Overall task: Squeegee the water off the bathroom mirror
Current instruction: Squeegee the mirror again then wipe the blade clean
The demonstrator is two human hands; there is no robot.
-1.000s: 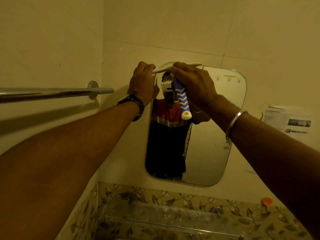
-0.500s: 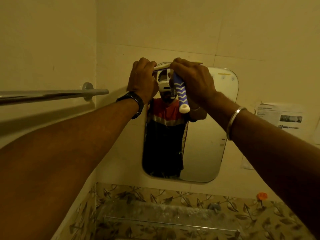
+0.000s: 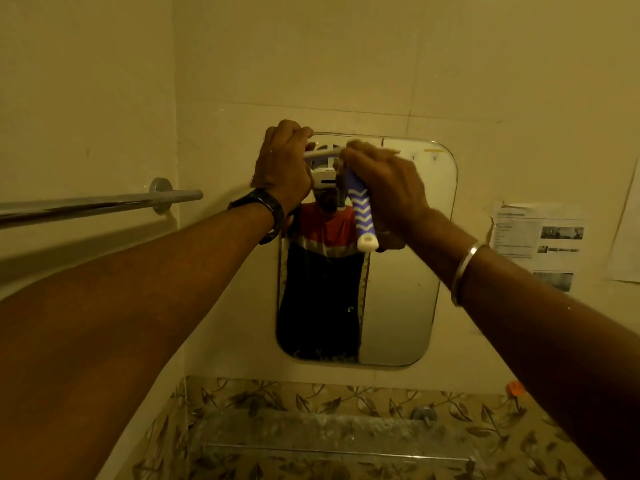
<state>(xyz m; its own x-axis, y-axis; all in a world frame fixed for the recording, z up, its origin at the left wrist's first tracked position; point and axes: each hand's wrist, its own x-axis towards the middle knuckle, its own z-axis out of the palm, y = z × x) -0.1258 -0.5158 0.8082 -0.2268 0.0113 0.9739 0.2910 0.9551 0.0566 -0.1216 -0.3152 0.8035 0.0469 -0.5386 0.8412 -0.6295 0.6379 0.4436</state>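
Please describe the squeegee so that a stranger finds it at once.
Look at the mirror on the wall. Near its top, the left hand and right hand hold the squeegee. Unlike the plain steel rail on the left, its handle is blue with white zigzags and a white end.

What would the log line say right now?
squeegee: near mirror top | left hand: holds blade end | right hand: grips handle

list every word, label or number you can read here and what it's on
No text here is legible.
Paper sheet on the wall right of the mirror: printed lines and small photos, too blurred to read.
Squeegee handle: white zigzag pattern only, no words.
Wristwatch: no markings readable.
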